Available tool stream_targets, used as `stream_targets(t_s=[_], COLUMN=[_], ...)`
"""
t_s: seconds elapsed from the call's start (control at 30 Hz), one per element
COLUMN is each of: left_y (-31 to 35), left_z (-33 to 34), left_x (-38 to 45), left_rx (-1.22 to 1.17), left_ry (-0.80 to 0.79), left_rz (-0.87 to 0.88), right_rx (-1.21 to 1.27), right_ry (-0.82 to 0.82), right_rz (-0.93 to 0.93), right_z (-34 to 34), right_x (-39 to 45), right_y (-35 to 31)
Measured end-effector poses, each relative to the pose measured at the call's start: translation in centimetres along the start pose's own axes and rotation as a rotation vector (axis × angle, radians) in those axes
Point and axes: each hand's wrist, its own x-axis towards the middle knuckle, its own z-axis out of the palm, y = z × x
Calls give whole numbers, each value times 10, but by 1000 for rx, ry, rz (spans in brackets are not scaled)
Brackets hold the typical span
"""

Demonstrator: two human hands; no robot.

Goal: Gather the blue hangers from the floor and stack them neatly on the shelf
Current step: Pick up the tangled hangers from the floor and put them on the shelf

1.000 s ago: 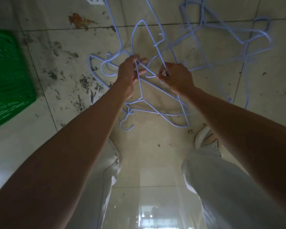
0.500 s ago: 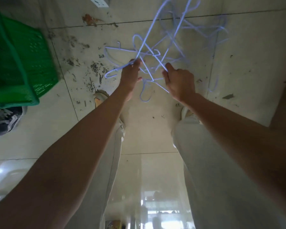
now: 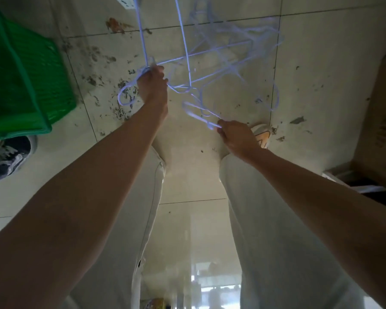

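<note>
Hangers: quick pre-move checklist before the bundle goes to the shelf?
1. Left hand closed on hanger bundle: ok.
2. Right hand pinching a hanger hook: ok.
3. Hangers aligned for neat stacking: not ok, wires cross at many angles and look tangled.
4. All hangers collected: cannot tell, the far part of the tangle is blurred and the floor beneath it is unclear.
5. Path clear of the green basket: ok, it sits off to the left of the hands.
6. Shelf located: cannot tell, none is clearly in view.
</note>
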Motion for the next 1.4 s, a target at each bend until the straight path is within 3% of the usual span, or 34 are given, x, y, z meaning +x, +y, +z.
stream_targets(t_s=[0.13,0.27,0.5,0.67,0.8,0.87,0.93,1.07,1.17,1.3,1.4], left_y=[-17,-35,-27,19,64,89,105,109,93,72,62], left_z=[-11,-25,-40,-44,-48,-47,-46,-47,-46,-37,-31], left_x=[-3,-9,-33,-54,-73,-82,-83,-73,-76,-100,-110], left_rx=[-26,-26,149,123,533,659,602,231,271,236,174], left_ry=[14,12,23,-88,-158,-199,-184,-38,-78,-198,-224], left_rz=[18,5,75,141,415,407,315,72,119,155,75], right_rx=[173,164,235,220,264,307,354,327,289,333,418], right_ry=[148,52,27,47,125,160,172,194,182,134,162], right_rz=[225,5,89,111,161,197,233,197,156,286,356], right_z=[9,13,-12,-44,-71,-81,-89,-87,-78,-65,-53], right_x=[2,-5,-1,-14,-31,-37,-41,-43,-48,-60,-76], right_y=[2,-8,-22,-29,-34,-36,-39,-39,-38,-36,-33])
